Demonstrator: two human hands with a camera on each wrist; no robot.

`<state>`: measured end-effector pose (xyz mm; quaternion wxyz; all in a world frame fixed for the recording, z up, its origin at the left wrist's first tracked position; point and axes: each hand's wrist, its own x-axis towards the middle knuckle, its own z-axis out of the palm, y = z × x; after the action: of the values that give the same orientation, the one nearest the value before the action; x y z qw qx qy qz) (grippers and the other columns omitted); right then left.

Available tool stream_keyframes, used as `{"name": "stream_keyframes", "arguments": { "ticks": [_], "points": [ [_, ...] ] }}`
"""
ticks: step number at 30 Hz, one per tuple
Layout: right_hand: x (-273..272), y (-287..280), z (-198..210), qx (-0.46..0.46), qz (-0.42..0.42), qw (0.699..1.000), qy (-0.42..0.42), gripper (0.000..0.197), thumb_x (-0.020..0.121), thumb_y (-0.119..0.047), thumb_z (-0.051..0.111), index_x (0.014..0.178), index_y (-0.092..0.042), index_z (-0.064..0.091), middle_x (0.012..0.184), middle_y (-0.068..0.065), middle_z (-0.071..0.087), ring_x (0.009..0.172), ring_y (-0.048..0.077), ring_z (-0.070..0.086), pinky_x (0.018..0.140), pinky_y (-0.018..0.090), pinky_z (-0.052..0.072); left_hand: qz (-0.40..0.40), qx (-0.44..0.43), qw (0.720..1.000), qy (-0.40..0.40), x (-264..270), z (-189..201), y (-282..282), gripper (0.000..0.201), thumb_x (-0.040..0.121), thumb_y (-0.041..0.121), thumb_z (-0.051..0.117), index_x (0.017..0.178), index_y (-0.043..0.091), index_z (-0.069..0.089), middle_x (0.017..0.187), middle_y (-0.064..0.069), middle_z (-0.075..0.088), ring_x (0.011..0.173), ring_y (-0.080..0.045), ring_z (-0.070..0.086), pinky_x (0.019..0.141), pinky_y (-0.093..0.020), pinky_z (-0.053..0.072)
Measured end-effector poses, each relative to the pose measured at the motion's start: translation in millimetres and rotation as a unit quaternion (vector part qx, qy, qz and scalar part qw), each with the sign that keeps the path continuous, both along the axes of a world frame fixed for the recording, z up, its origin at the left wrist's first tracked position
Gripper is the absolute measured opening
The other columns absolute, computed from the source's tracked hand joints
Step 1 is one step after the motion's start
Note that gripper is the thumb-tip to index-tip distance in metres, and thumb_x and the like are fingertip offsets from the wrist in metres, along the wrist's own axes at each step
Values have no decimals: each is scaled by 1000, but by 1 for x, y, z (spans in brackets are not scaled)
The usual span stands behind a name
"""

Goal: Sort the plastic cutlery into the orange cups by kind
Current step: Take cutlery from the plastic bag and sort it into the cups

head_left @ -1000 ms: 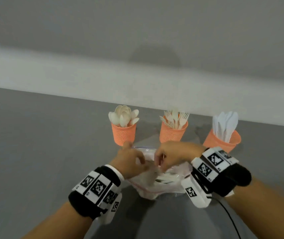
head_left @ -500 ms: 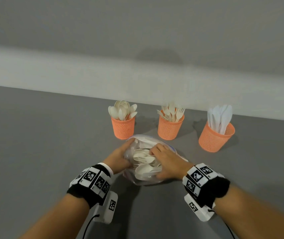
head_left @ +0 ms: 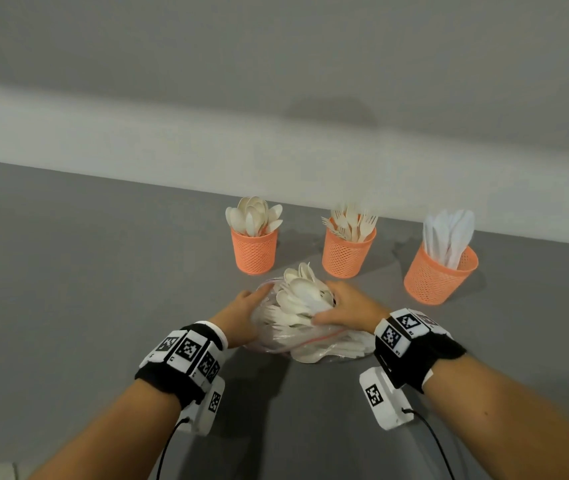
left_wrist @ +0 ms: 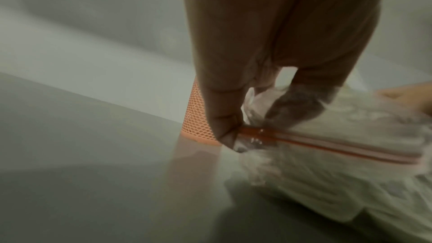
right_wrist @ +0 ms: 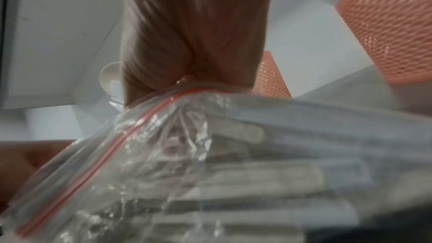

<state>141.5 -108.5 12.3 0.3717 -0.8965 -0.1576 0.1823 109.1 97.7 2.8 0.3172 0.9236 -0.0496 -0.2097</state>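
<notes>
Three orange mesh cups stand in a row at the back: spoons in the left cup point(head_left: 254, 252), forks in the middle cup point(head_left: 348, 254), white knives in the right cup point(head_left: 437, 280). In front of them lies a clear zip bag point(head_left: 310, 344) full of white cutlery, and several spoons point(head_left: 302, 294) poke out of its open mouth. My left hand point(head_left: 241, 315) holds the bag's left side and pinches the red zip edge point(left_wrist: 304, 143). My right hand point(head_left: 349, 308) grips the right side of the rim point(right_wrist: 187, 90).
The grey table point(head_left: 86, 289) runs up to a pale wall ledge point(head_left: 137, 150) just behind the cups. The bag lies close in front of the spoon and fork cups. Cables trail from both wrist cameras toward me.
Both hands were pinching the bag's top close together. They have moved apart to its sides and spread the mouth open, and spoons now stick out toward the cups.
</notes>
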Motion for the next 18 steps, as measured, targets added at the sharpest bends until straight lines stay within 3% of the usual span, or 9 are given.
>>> {"name": "stream_keyframes", "arguments": {
  "ticks": [4,7,11,14,16,18],
  "points": [
    [-2,8,2,88,-54,995,-18,38,71,-7,73,105,-7,58,97,9,67,92,25,64,82,37,52,22,10,1000,-14,6,-3,4,87,79,-2,47,149,29,6,147,-12,29,133,-30,37,108,-34,33],
    [-4,13,8,183,-107,977,-22,37,71,-3,74,105,-5,60,92,9,69,85,19,66,78,31,53,48,34,998,-18,9,-6,10,89,79,-2,48,149,30,4,152,-12,23,134,-30,37,107,-34,36],
    [-2,14,22,386,-204,899,39,18,76,3,67,92,-2,62,74,9,65,71,22,63,76,40,53,60,64,996,-23,7,-7,12,85,83,7,52,149,27,2,152,-14,21,133,-32,38,105,-33,35],
    [7,7,30,479,-264,835,63,21,80,-3,65,100,-3,57,68,8,58,59,18,59,63,33,53,63,74,995,-11,3,-7,10,78,86,16,53,148,25,6,150,-18,21,133,-34,37,107,-36,34],
    [11,4,35,516,-277,808,61,26,81,-5,64,104,-3,52,62,5,54,54,16,55,56,30,49,83,83,993,-6,3,-7,9,76,87,15,51,148,24,8,148,-20,22,131,-36,39,105,-36,35],
    [11,1,44,539,-291,789,51,19,83,-3,61,101,-3,54,55,1,53,52,14,53,50,25,48,105,82,991,-18,6,-5,7,71,87,13,49,147,21,12,143,-22,27,125,-37,45,101,-35,38]
  ]
}}
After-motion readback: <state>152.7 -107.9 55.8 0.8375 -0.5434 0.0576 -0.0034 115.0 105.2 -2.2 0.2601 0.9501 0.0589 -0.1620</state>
